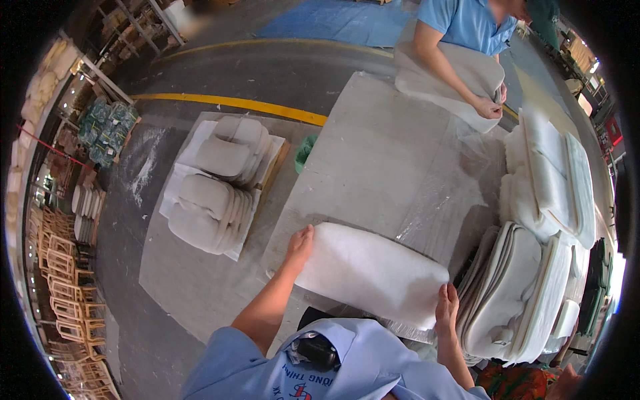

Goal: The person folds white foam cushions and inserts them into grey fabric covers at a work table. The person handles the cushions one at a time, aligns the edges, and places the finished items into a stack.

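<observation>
A white, padded cushion (373,270) with rounded corners lies lengthwise in front of me at the near side of the grey table (373,147). My left hand (300,248) grips its left end, fingers closed round the edge. At its right end my right hand (447,307) holds the corner, with the thumb side up. Just right of that hand stands a stack of white cushion pieces (507,287), set on edge. Across the table a co-worker in a light blue shirt holds another white cushion (433,73) by its edge.
Stacks of white cushions (213,207) sit on a low pallet to the left. More white padding (553,173) is piled along the table's right side. Clear plastic sheeting (433,200) covers part of the table. Wooden chair frames (67,287) line the far left.
</observation>
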The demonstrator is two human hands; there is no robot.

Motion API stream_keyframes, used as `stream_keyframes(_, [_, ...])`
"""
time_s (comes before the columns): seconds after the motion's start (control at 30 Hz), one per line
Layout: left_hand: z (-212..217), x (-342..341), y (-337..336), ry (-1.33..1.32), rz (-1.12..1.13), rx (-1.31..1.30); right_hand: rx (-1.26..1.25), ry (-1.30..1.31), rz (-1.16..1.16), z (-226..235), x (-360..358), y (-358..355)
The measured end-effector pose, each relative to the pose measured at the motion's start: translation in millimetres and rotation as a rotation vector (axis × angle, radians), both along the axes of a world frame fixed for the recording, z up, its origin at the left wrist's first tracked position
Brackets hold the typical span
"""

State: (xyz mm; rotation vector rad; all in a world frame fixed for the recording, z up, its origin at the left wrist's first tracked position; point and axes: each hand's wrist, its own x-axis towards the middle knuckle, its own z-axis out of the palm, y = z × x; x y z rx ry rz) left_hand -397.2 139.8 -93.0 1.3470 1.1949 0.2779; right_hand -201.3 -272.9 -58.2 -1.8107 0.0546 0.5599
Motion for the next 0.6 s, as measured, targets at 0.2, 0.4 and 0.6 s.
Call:
stream_keyframes(0.2, [-14,12,16,0.13,-0.097,-0.131,-0.183,0.045,-0.138,-15,7,18])
stream_keyframes(0.4, [8,34,24,0.16,-0.028,-0.557,-0.167,0.147,-0.208,-30,15,22])
stream_keyframes(0.6, [23,-17,82,0.137,-0.122,-0.23,0.144,0.233,-0.082,-21,31,-2])
